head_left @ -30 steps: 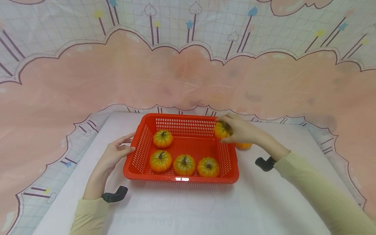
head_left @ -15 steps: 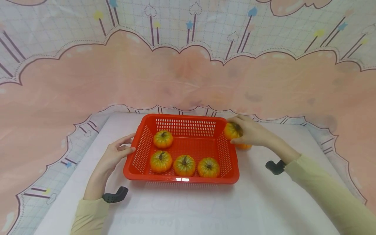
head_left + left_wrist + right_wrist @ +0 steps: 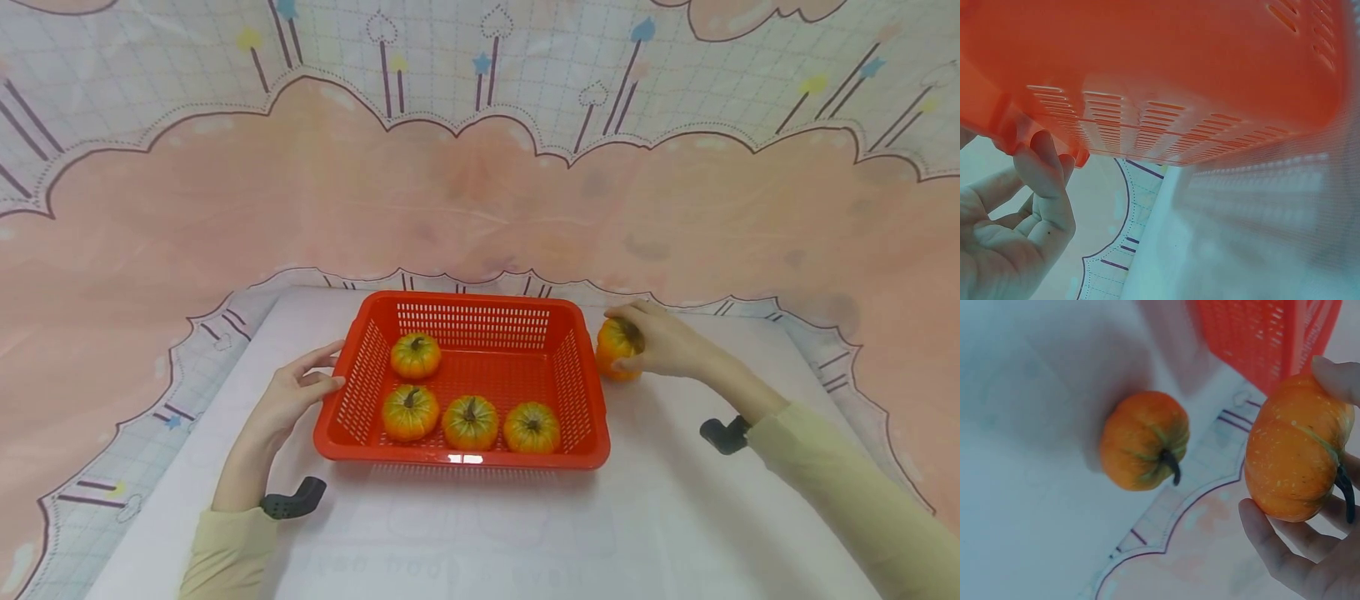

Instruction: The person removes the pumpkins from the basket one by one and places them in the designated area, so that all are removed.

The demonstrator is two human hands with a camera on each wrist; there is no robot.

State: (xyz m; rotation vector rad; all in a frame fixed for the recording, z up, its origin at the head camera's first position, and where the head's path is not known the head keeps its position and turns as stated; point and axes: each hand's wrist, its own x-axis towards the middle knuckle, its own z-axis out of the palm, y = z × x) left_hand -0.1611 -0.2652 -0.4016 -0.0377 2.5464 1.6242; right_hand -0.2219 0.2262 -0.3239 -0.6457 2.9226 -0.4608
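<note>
A red plastic basket (image 3: 480, 457) with slotted walls stands on the table, several small orange pumpkins (image 3: 470, 422) inside it. At its left end my left hand (image 3: 288, 400) holds the rim; the left wrist view has those fingers (image 3: 1044, 162) bent up against the basket's edge. Just outside the right wall, my right hand (image 3: 663, 340) grips one pumpkin (image 3: 1297, 453) between thumb and fingers, raised off the table. Another pumpkin (image 3: 1145, 440) lies on the white surface below it, mostly hidden behind the held one in the head view.
The white-covered table (image 3: 465, 533) extends in front of the basket and to both sides. Behind rises a patterned cloth backdrop (image 3: 480, 200) in peach and white. A black wrist-worn device (image 3: 294, 498) sits at the left wrist, with a similar one (image 3: 725, 435) at the right.
My right hand has carried its pumpkin rightward, from over the basket's right end to outside the right wall. The left hand and basket stay in place.
</note>
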